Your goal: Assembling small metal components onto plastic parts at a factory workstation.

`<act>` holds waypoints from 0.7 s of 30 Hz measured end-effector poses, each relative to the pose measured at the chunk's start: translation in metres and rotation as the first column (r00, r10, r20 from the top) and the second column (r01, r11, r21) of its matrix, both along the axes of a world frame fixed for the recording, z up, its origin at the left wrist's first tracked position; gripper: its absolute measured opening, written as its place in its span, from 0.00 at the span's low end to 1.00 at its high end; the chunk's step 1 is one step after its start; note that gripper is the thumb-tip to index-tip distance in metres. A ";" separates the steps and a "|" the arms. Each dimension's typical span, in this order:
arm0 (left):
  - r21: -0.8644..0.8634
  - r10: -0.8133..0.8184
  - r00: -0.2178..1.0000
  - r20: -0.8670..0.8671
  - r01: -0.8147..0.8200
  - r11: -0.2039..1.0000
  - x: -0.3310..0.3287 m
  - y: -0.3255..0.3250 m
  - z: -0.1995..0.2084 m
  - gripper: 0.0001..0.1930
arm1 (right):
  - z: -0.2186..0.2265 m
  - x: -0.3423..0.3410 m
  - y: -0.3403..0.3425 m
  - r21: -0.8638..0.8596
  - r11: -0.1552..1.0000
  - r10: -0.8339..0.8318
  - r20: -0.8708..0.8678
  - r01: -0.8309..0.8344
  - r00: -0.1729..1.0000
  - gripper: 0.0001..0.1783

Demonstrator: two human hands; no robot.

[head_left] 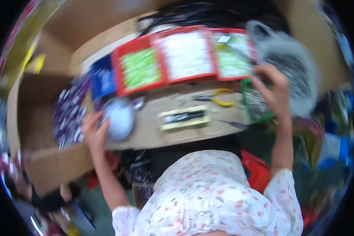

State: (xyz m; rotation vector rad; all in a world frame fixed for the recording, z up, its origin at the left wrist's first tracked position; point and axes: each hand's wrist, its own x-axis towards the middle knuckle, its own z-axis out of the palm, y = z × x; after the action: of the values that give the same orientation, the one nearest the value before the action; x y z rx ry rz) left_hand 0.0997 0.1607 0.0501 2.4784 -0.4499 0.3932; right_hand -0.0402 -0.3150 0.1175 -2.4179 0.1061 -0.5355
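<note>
My right hand [274, 88] is raised over the right end of the table, fingers pinched on a thin, blurred tool that looks like tweezers [240, 52]. A small whitish square piece [224, 39] shows at the tool's tip, above a red tray of pale green and white pieces [231, 70]. My left hand [94, 128] is at the left rim of a round white dish [120, 118], thumb and fingers apart. Whether it touches the dish is blurred. A cream rectangular block with dark inserts [184, 117] lies on the table between my hands.
Red trays hold green pieces [141, 70] and white pieces [187, 55]. Beside them is a blue tray [103, 78]. Yellow-handled pliers [223, 97] and a screwdriver-like tool [235, 124] lie nearby. A green tray [257, 103], a bag of metal parts [289, 72] and a cardboard box [55, 163] flank the table.
</note>
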 end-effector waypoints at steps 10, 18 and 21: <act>-0.893 -0.248 0.889 -0.385 -0.291 0.343 -0.059 -0.067 0.031 0.12 | -0.022 0.031 0.106 0.298 0.832 0.465 0.083 -0.467 0.881 0.11; -0.917 -0.503 0.767 -0.397 -0.351 0.188 -0.075 -0.119 0.018 0.13 | -0.034 0.033 0.137 0.353 0.782 0.500 0.134 -0.513 0.856 0.10; -0.917 -0.517 0.757 -0.399 -0.334 0.219 -0.077 -0.126 0.015 0.13 | -0.035 0.030 0.132 0.352 0.793 0.494 0.105 -0.497 0.863 0.10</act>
State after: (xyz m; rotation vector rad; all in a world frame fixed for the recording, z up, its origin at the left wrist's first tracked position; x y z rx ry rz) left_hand 0.0223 0.0346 0.0651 1.0754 0.0260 -0.2710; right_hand -0.0100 -0.1826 0.0827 -1.9593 -0.3952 -0.2487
